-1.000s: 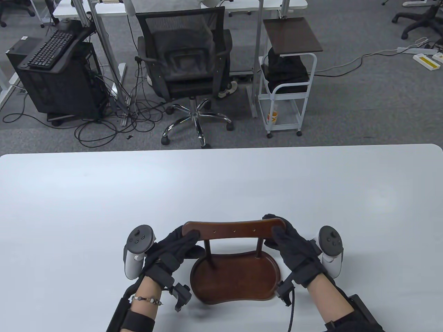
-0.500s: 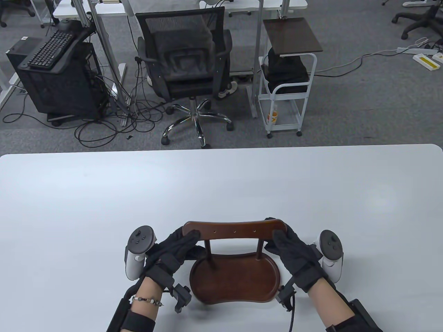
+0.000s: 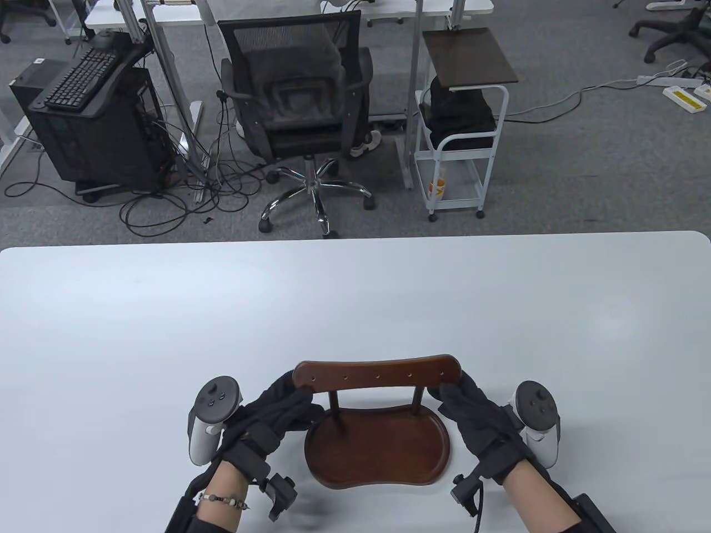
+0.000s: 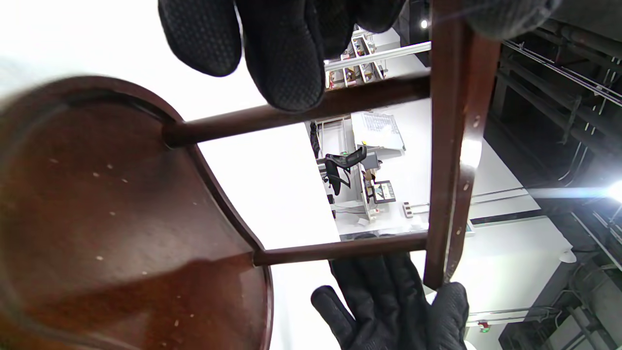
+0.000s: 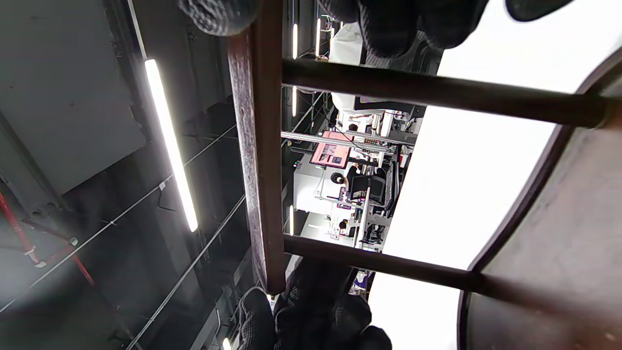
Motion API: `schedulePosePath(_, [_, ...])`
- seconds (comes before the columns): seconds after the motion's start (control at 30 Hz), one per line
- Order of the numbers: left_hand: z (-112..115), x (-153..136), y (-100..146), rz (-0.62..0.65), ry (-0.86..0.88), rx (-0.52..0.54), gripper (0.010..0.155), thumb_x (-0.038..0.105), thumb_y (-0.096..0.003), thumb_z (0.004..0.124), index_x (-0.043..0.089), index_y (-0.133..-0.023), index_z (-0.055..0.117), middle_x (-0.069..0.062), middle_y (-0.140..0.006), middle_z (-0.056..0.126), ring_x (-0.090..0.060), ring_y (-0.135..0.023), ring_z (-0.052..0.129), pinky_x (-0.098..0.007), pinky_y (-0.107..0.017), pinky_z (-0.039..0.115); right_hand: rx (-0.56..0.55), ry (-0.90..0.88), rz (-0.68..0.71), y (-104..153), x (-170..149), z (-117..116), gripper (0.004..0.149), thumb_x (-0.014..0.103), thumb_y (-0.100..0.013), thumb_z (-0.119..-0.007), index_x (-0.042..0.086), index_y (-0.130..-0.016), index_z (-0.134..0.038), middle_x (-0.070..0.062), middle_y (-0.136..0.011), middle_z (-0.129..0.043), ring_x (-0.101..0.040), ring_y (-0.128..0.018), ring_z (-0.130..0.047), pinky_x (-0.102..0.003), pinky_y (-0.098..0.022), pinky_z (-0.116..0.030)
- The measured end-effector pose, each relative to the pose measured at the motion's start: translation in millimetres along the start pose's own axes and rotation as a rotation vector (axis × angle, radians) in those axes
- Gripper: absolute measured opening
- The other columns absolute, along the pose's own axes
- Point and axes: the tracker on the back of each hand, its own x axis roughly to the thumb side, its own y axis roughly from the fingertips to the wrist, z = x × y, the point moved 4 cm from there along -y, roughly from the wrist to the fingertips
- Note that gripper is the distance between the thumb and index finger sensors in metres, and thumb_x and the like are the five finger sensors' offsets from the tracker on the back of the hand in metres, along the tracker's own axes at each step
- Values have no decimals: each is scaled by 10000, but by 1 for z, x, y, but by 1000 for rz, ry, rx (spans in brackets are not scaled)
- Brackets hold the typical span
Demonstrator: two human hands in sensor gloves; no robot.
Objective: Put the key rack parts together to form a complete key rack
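The key rack stands near the table's front edge: a dark brown kidney-shaped wooden tray (image 3: 377, 452), two thin posts (image 3: 335, 401) and a curved top bar (image 3: 377, 373) with several small holes. My left hand (image 3: 297, 397) holds the bar's left end and my right hand (image 3: 444, 391) holds its right end. In the left wrist view the bar (image 4: 452, 146) runs between thumb and fingers (image 4: 282, 53), with the tray (image 4: 97, 204) at the left. In the right wrist view the bar (image 5: 260, 160) is held the same way, beside the tray (image 5: 573, 233).
The white table (image 3: 355, 300) stretches far and wide around the rack. Beyond its far edge stand a black office chair (image 3: 300, 94), a white cart (image 3: 461, 127) and a computer tower (image 3: 89, 122) on the floor.
Both hands have slid back toward me and lower, fingers coming off the top of the bar to its ends. The rack has shifted slightly toward me.
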Motion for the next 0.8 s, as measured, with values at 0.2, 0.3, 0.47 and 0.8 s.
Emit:
schedulePosePath(0.2, [-12,-4,20,-18,-51,-2,633,498,-600,660,228,-1139,468,-98,-1211,568,-298,-944,842,-583,-700,685,-3,48,-21,12,-3,6,725,494,-574,-609,44,-1114,-430,-228,-1119,-590,-512,-965,-572,-677,-636,-523])
schedulePosePath(0.3, [-20,-8,29,-23,-73,43,586,455,-604,655,226,-1123,508,-98,-1187,618,-304,-947,840,-588,-699,680,-46,74,16,21,-4,13,706,472,-569,-635,48,-1105,-460,-221,-1108,-615,-507,-959,-589,-682,-632,-526])
schedulePosePath(0.47, [-37,-8,41,-67,-239,168,528,403,-608,631,219,-1097,564,-108,-1151,674,-319,-942,838,-596,-694,672,-125,99,-17,29,-12,29,680,439,-562,-656,49,-1093,-489,-223,-1093,-638,-510,-948,-604,-687,-631,-523])
schedulePosePath(0.8, [-48,2,53,-147,-786,422,537,442,-605,591,215,-1091,567,-111,-1153,662,-353,-1005,760,-614,-707,634,-188,490,-71,35,-8,34,628,416,-581,-624,50,-1084,-538,-237,-1086,-652,-525,-951,-584,-703,-638,-489])
